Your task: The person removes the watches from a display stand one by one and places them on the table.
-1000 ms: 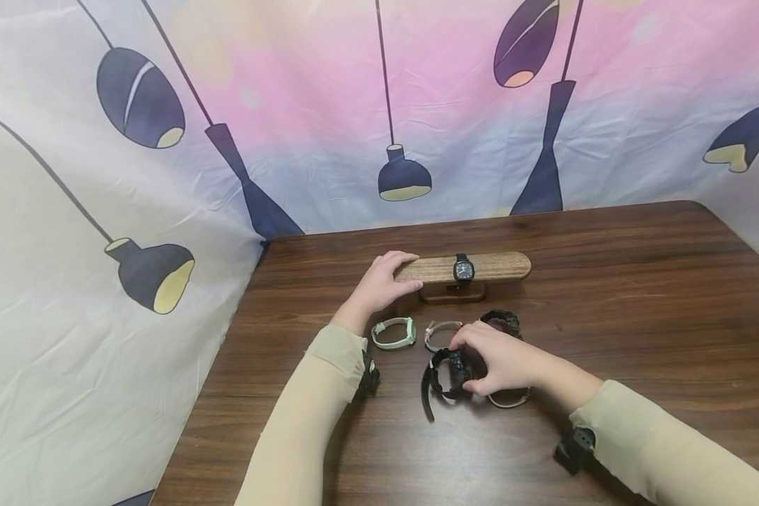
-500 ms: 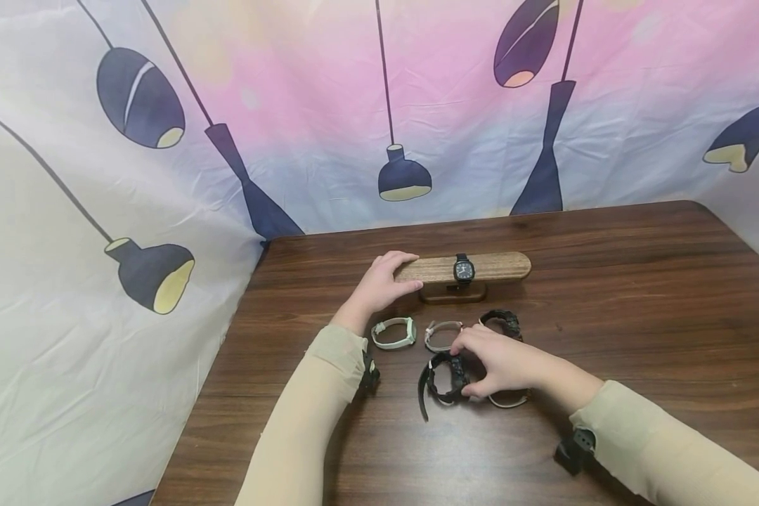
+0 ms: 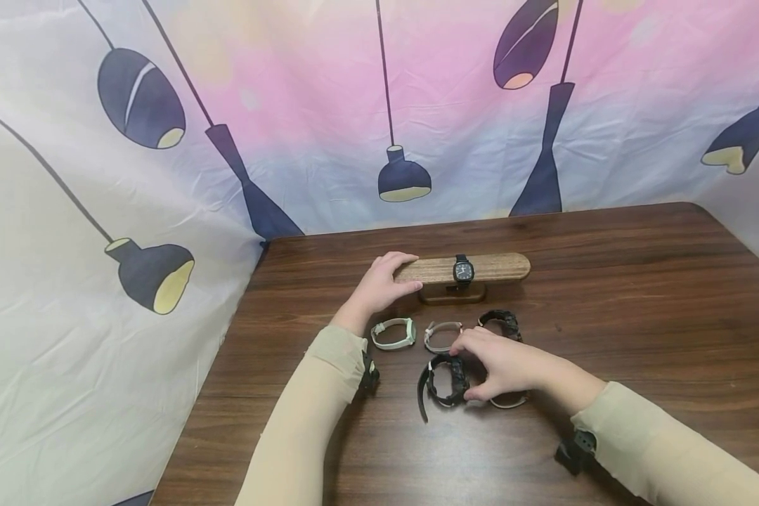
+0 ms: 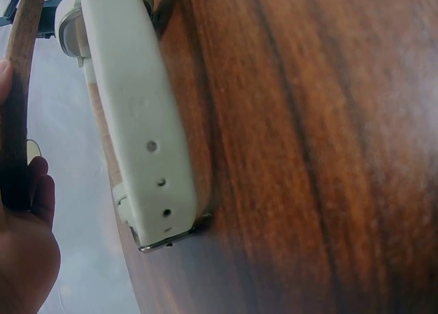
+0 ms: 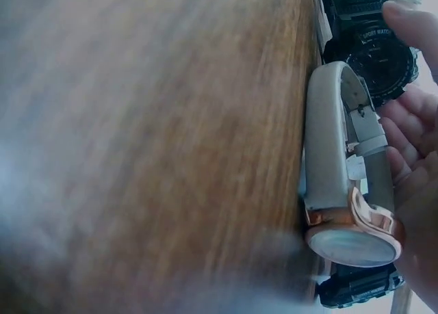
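Note:
My left hand [image 3: 382, 281] grips the left end of a wooden watch stand [image 3: 496, 266], thumb along the front edge and fingers over the back. A black square-faced watch [image 3: 464, 271] is strapped round the stand's bar. My right hand [image 3: 506, 362] holds a black sport watch [image 3: 459, 381] between thumb and index finger. That watch stands on its side on the table, its strap unfastened and one strap end trailing left. In the right wrist view my thumb lies on the sport watch [image 5: 380, 64]; a white-strapped watch with a rose-gold case [image 5: 349, 239] is close beside the hand.
A mint-green watch [image 3: 393, 334], a pale-strapped watch [image 3: 443, 337] and another black watch [image 3: 504, 322] lie in a row before the stand. Part of a light band [image 3: 509, 402] shows below my right hand. A patterned cloth [image 3: 329, 140] hangs behind the wooden table [image 3: 645, 295].
The black sport watch has shifted slightly left and down on the table, its strap end swinging a little left. My left hand and the stand stay put.

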`<action>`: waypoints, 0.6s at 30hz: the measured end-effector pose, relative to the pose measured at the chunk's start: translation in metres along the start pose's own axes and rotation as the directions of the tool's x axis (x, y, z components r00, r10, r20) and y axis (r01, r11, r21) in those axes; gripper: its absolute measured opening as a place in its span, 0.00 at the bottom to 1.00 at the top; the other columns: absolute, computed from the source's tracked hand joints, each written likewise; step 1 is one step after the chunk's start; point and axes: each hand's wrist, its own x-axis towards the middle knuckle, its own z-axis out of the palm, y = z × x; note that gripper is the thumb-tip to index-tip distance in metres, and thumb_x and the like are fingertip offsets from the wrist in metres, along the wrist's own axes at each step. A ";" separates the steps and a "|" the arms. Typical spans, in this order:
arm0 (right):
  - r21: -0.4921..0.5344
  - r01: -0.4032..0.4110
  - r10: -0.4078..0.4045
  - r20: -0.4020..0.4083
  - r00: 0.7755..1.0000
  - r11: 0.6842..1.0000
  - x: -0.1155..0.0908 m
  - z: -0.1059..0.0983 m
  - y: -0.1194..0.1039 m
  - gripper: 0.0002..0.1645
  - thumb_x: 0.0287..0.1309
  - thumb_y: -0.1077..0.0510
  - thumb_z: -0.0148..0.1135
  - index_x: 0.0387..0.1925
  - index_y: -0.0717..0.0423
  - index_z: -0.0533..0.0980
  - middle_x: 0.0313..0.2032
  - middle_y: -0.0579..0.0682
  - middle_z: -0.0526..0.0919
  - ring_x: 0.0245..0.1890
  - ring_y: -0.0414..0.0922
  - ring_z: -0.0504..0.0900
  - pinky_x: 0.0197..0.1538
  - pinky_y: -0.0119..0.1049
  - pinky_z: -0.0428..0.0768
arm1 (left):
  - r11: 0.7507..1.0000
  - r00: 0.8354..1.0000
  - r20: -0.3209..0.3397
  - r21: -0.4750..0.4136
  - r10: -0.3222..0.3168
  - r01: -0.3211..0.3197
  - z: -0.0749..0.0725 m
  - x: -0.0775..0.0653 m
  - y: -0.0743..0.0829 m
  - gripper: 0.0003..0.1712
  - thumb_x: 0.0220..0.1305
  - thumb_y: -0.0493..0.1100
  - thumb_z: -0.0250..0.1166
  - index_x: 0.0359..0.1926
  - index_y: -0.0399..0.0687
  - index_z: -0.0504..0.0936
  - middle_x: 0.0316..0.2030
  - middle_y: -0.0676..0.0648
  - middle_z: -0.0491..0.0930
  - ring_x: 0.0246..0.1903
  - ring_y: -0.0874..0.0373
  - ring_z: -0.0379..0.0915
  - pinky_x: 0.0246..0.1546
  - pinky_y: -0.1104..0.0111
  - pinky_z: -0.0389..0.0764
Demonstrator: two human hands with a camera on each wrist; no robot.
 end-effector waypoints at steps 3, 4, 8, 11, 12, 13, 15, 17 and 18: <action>0.001 0.005 -0.005 -0.017 1.000 1.000 0.000 -0.002 0.000 0.35 0.36 0.48 0.75 0.48 0.55 0.72 0.46 0.43 0.74 0.49 0.41 0.71 0.54 0.43 0.72 | 1.000 1.000 -0.001 0.000 0.004 -0.004 0.000 0.000 0.000 0.31 0.58 0.54 0.66 0.62 0.53 0.72 0.59 0.50 0.69 0.57 0.54 0.62 0.58 0.60 0.64; 0.000 0.005 -0.005 -0.024 1.000 1.000 0.000 -0.002 0.000 0.35 0.36 0.47 0.75 0.48 0.54 0.72 0.46 0.43 0.74 0.49 0.41 0.71 0.54 0.43 0.71 | 1.000 1.000 0.000 0.000 0.003 -0.003 0.000 0.000 0.000 0.31 0.58 0.54 0.66 0.62 0.53 0.72 0.59 0.50 0.69 0.57 0.54 0.62 0.58 0.60 0.64; 0.006 0.026 -0.025 -0.062 0.998 1.000 -0.001 -0.005 0.000 0.33 0.39 0.48 0.74 0.48 0.54 0.72 0.46 0.43 0.75 0.49 0.42 0.72 0.53 0.44 0.72 | 1.000 1.000 0.006 -0.005 0.000 0.000 0.000 0.000 0.000 0.32 0.58 0.55 0.66 0.62 0.53 0.72 0.59 0.51 0.69 0.58 0.54 0.61 0.58 0.60 0.64; 0.021 0.033 -0.031 -0.082 0.996 0.999 -0.001 -0.006 0.001 0.32 0.41 0.47 0.73 0.48 0.54 0.72 0.46 0.42 0.75 0.48 0.41 0.72 0.52 0.42 0.73 | 1.000 1.000 0.008 -0.009 -0.001 0.001 0.000 0.000 0.000 0.32 0.58 0.55 0.66 0.62 0.52 0.72 0.59 0.51 0.69 0.58 0.53 0.61 0.58 0.59 0.64; 0.028 0.030 -0.028 -0.085 0.996 0.999 -0.002 -0.007 0.001 0.32 0.41 0.47 0.73 0.48 0.54 0.72 0.46 0.42 0.75 0.48 0.41 0.72 0.51 0.41 0.73 | 1.000 1.000 0.009 -0.010 -0.002 0.002 0.000 0.000 0.001 0.32 0.58 0.55 0.66 0.62 0.52 0.72 0.59 0.51 0.69 0.58 0.53 0.61 0.58 0.59 0.64; 0.035 0.029 -0.025 -0.089 0.996 0.999 -0.002 -0.007 0.001 0.32 0.42 0.47 0.73 0.48 0.54 0.72 0.45 0.42 0.75 0.47 0.41 0.72 0.51 0.40 0.73 | 1.000 1.000 0.009 -0.013 -0.002 0.002 0.000 0.000 0.001 0.32 0.58 0.55 0.66 0.62 0.52 0.72 0.59 0.50 0.69 0.58 0.53 0.61 0.58 0.58 0.64; 0.048 0.020 -0.016 -0.091 0.996 0.999 -0.002 -0.008 0.002 0.32 0.42 0.47 0.73 0.49 0.54 0.72 0.45 0.41 0.74 0.46 0.41 0.72 0.50 0.39 0.73 | 1.000 1.000 0.008 -0.014 -0.003 0.003 0.000 0.000 0.001 0.32 0.58 0.55 0.66 0.62 0.51 0.72 0.59 0.50 0.69 0.58 0.53 0.61 0.57 0.58 0.64; 0.060 0.008 -0.003 -0.088 0.996 0.998 -0.001 -0.009 0.002 0.32 0.43 0.48 0.73 0.50 0.54 0.72 0.45 0.41 0.74 0.45 0.42 0.72 0.49 0.39 0.73 | 1.000 1.000 0.008 -0.013 -0.004 0.004 0.000 -0.001 0.001 0.32 0.58 0.55 0.66 0.62 0.52 0.72 0.59 0.50 0.69 0.58 0.53 0.61 0.58 0.59 0.64; 0.062 0.001 0.004 -0.085 0.996 0.998 -0.001 -0.009 0.002 0.33 0.43 0.48 0.73 0.50 0.54 0.72 0.45 0.41 0.74 0.44 0.42 0.72 0.49 0.39 0.73 | 1.000 1.000 0.008 -0.012 -0.006 0.006 0.000 -0.001 0.001 0.32 0.58 0.55 0.66 0.62 0.53 0.72 0.59 0.50 0.69 0.58 0.53 0.61 0.57 0.59 0.64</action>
